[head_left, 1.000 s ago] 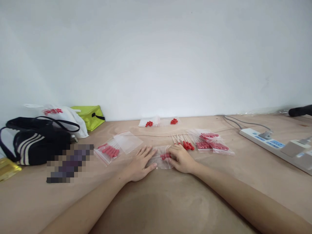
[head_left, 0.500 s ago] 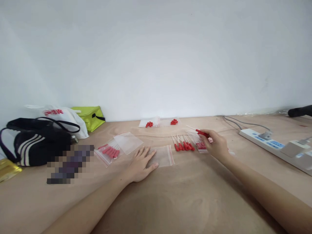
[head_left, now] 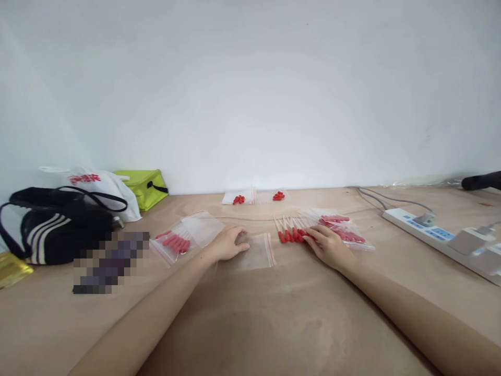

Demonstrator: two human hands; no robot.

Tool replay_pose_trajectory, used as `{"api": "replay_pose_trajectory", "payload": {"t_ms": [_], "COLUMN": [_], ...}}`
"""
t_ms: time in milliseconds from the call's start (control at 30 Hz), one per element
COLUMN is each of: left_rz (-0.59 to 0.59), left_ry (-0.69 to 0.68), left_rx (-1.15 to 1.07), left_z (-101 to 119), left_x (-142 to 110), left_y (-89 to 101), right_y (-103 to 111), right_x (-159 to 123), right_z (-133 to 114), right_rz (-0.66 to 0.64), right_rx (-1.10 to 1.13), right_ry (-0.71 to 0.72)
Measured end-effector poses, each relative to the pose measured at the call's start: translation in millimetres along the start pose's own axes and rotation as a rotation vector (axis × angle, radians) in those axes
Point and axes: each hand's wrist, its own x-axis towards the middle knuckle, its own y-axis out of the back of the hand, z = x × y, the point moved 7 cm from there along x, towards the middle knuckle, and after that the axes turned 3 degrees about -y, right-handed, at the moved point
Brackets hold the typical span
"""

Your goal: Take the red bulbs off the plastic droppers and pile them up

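My left hand (head_left: 230, 243) rests at the left end of a clear zip bag (head_left: 254, 253) lying flat on the table. Its fingers are bent and the thumb stands apart, with nothing held. My right hand (head_left: 327, 245) is at the right end of a row of red-handled sticks (head_left: 287, 236) with thin pale shafts pointing away from me. Thumb and fingers close around the handle of the rightmost stick, partly hiding it. Just beyond this hand lie clear bags of red-handled sticks (head_left: 352, 236). Another filled zip bag (head_left: 176, 243) lies left of my left hand.
Small red pieces (head_left: 239, 199) lie on bags near the wall. A black bag (head_left: 66, 230), a white plastic bag (head_left: 131, 206) and a green case (head_left: 151, 190) stand left. A white power strip (head_left: 422, 227) with cables lies right. An empty-looking clear bag (head_left: 203, 227) overlaps the filled left one.
My right hand has brought a red-handled stick down and left, into the row on the table. My left hand has lifted its flat fingers and bent them, baring more of the zip bag.
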Motion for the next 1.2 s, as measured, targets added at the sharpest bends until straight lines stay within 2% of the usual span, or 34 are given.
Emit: {"api": "replay_pose_trajectory", "payload": {"t_ms": [133, 233, 333, 467, 533, 600, 700, 800, 900, 1000, 1100, 1200], "left_rz": [-0.087, -0.071, 0.015, 0.240, 0.316, 0.324, 0.297, 0.257, 0.227, 0.344, 0.494, 0.511], "left_ry": [0.077, 0.120, 0.187, 0.333, 0.354, 0.316, 0.234, 0.196, 0.150, 0.217, 0.421, 0.533], "left_rx": [-0.044, -0.044, -0.034, 0.022, 0.036, 0.009, -0.102, -0.108, -0.077, -0.017, 0.044, 0.082], "left_z": [-8, -16, -34, -66, -71, -63, -37, -12, -5, -29, -72, -102], "left_x": [5, 4, 4, 0, -4, -5, -3, 2, 6, 7, 2, -1], "left_y": [-4.6, -4.4, 7.4, 41.2, 49.8, 44.4, 19.8, -4.8, -10.8, 15.2, 49.9, 63.5], "right_y": [-3, -5, -1, 4, 6, 7, 5, 4, 5, 7, 7, 6], "right_x": [0, 0, 0, 0, 0, 0, 0, 0, 0, 1, 1, 1], "right_z": [1, 1, 1, -3, -8, -16, -29, -36, -38, -38, -39, -40], "right_rz": [-0.012, -0.022, 0.024, 0.088, 0.111, 0.121, 0.103, 0.079, 0.082, 0.082, 0.079, 0.081], "right_rx": [0.007, -0.026, -0.069, -0.106, -0.116, -0.117, -0.099, -0.083, -0.072, -0.067, -0.073, -0.085], "right_ry": [-0.035, -0.037, -0.031, -0.008, 0.016, 0.055, 0.119, 0.161, 0.180, 0.186, 0.199, 0.215]}}
